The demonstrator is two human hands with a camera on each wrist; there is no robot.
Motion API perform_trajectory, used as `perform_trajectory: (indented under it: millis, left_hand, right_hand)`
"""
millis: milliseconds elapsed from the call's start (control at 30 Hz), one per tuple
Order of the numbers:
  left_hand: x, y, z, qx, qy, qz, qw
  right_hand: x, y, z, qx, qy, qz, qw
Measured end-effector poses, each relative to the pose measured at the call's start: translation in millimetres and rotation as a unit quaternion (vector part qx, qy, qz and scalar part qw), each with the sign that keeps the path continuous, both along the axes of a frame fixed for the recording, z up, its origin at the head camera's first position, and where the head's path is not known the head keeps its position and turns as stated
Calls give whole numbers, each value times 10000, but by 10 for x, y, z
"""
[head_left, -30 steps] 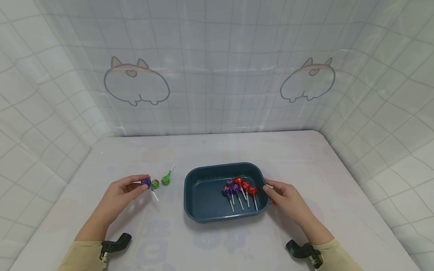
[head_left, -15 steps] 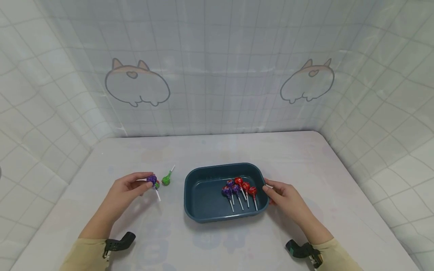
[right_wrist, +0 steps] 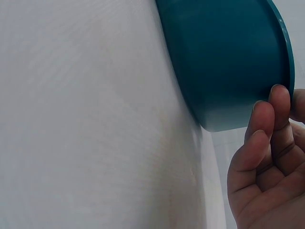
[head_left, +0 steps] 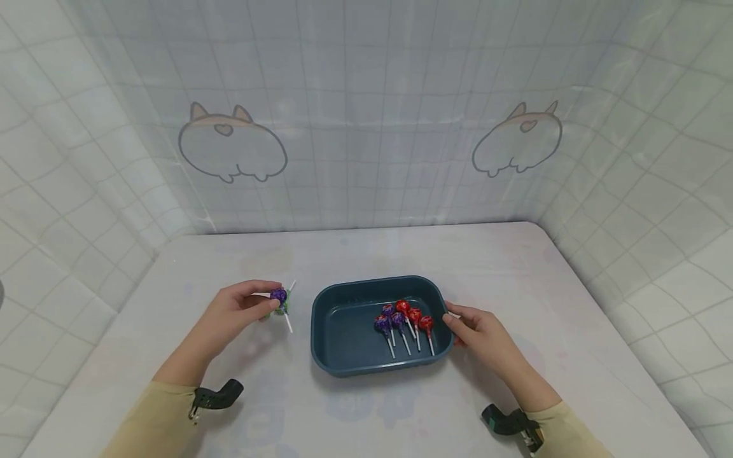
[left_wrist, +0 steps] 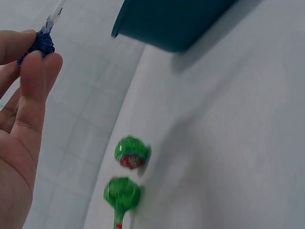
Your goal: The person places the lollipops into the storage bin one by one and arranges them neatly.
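Note:
My left hand pinches a purple-wrapped lollipop by its head, thumb against fingers, with the white stick hanging down. The left wrist view shows this lollipop raised above the table. Below it lie two green lollipops, mostly hidden behind the hand in the head view. At the right end of the dark teal tray, my right hand grips the rim, thumb on top and fingers against the outer wall. Inside the tray's right half lie several purple lollipops and red lollipops.
The white table is bounded by a back curtain with a grid print and by similar sides left and right. A black wrist camera sits on the left wrist, another camera on the right.
My left hand has carried the purple lollipop to the right, from left of the green lollipops to over them. The right hand and the tray stay in place.

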State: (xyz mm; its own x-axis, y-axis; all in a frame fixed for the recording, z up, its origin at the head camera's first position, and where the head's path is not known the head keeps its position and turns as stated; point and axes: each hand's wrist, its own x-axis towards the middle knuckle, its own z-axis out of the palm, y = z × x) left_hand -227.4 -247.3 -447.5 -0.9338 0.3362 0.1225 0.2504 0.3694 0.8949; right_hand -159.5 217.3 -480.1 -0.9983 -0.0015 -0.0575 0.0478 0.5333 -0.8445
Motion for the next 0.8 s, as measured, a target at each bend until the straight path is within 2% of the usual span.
perform_trajectory:
  millis: [167,267,467,800]
  left_hand:
    - [-22,146,48,151,-185,-336,9991]
    - [-34,237,81,97,-126,-515,9985]
    - [-86,422,161,-348,213,-835,9957]
    - [-165,792,310,-1109,51,-1279,9856]
  right_hand:
    - [-1,-1,-14,55,-24,-16,10000]
    - [0,-3,-19,64,-36,-24,10000]
    - [2,-5,-24,91,-31,-52,9999]
    - [2,-14,-27,65,-26,-68,10000]
